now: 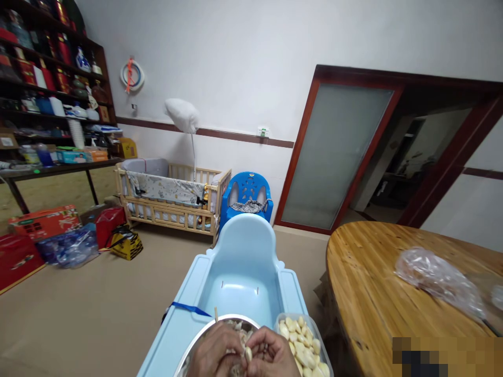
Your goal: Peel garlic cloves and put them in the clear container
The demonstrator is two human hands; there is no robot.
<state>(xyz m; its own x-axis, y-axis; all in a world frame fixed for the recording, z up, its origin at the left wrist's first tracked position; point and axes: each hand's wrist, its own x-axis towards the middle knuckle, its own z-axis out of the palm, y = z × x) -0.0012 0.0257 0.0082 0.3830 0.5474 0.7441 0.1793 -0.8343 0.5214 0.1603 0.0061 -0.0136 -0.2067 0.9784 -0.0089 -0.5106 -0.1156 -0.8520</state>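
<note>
Left hand (214, 356) and right hand (271, 357) together, fingers pinched on a pale peeled garlic clove (248, 354) above a round steel bowl (196, 343), beside a clear plastic tub of peeled cloves (302, 345), atop a light-blue plastic baby chair (239, 272), alongside a round wooden table (373, 293), beyond them a tan floor (98, 303) and a wooden crib (168, 196)

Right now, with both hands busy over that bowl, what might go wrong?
The metal bowl and the tub of peeled cloves sit on the light blue baby chair, not on the table; a nudge might tip either onto the floor. The clove pinched between the left hand and right hand looks small, so it could slip out.
</note>
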